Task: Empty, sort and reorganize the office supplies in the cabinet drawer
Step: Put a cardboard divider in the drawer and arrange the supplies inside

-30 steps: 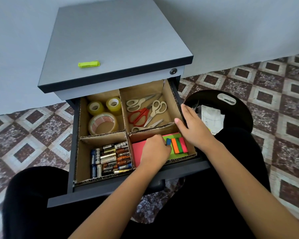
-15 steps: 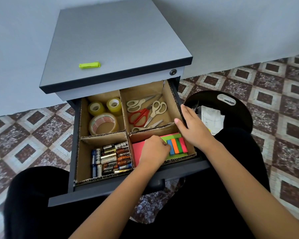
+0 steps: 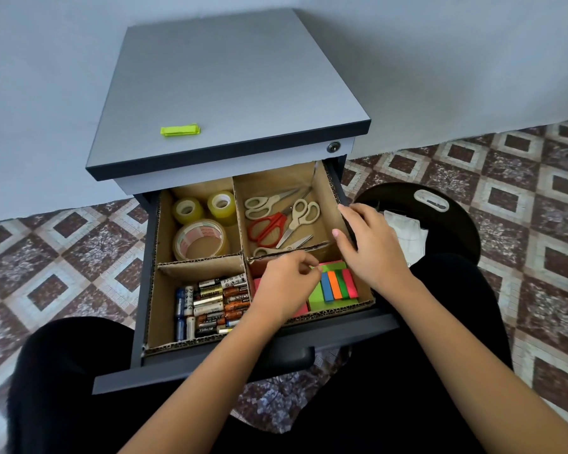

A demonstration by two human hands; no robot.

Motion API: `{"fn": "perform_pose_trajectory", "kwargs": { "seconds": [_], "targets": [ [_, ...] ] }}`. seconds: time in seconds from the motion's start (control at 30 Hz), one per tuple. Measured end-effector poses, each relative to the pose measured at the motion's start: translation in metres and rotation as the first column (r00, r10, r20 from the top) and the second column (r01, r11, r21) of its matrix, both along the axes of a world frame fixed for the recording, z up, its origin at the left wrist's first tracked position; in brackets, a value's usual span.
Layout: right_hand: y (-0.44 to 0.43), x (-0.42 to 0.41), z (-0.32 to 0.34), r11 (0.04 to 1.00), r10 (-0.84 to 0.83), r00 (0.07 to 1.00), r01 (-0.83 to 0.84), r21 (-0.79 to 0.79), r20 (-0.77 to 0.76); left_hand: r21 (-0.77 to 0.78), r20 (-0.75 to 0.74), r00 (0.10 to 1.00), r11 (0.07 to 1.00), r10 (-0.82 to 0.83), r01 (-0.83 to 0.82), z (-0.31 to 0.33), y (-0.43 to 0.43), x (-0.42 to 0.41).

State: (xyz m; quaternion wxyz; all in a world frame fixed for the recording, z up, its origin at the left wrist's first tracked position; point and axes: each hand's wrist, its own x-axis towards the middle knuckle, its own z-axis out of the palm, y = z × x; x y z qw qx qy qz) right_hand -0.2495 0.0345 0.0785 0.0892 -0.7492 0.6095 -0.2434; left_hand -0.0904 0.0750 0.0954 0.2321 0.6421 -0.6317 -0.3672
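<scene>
- Left hand [image 3: 286,283]: fingers curled, tips at the far corner of the bright green square sticky-note pad [image 3: 318,298]. Pinching or only touching, cannot tell. Probably squaring it in its cell.
- Right hand [image 3: 371,247]: fingers spread, fairly straight, laid on the right wall of the brown cardboard divider insert [image 3: 325,191]. Likely bracing it.
- Blue, orange, green and pink paper index flags [image 3: 338,285] lie on the green pad, between the hands.
- Left of the left hand: mixed AA batteries [image 3: 210,306]. Beyond it: cream- and red-handled scissors [image 3: 276,221]. One kind per cell, so the sort looks nearly done.
- Lime green plastic clip [image 3: 180,130] is on the grey cabinet top [image 3: 236,86], well beyond both hands, unfiled.
- Brown-and-white patterned tile floor [image 3: 538,191]. Black round container [image 3: 456,217] sits right of the right hand.
</scene>
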Motion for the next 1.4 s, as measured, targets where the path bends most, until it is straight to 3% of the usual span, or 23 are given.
{"fn": "perform_pose_trajectory", "kwargs": {
  "seconds": [0.23,0.63,0.87,1.03,1.27,1.4],
  "targets": [
    [-0.013,0.026,0.039,0.977,0.141,0.980,-0.116,-0.179,0.138,-0.298,0.120,0.989,0.946,-0.092,0.125,0.039,-0.010,0.052],
    [-0.070,0.118,0.106,0.921,0.345,0.939,-0.336,-0.196,0.012,-0.619,0.234,0.925,0.780,0.300,-0.096,0.083,-0.063,0.162],
    [-0.108,0.163,0.119,0.915,0.395,0.917,-0.398,-0.068,-0.054,-0.511,0.339,0.898,0.856,0.279,-0.073,0.101,-0.096,0.187],
    [-0.127,0.178,0.122,0.937,0.350,0.926,-0.347,0.048,-0.141,-0.417,0.400,0.883,0.907,0.244,-0.062,0.101,-0.120,0.189],
    [-0.135,0.190,0.120,0.950,0.313,0.927,-0.306,0.067,-0.208,-0.275,0.533,0.823,0.960,0.197,-0.051,0.106,-0.144,0.183],
    [-0.136,0.192,0.120,0.959,0.282,0.951,-0.278,0.049,-0.126,-0.293,0.506,0.844,0.956,0.177,-0.025,0.106,-0.145,0.180]
  ]
}}
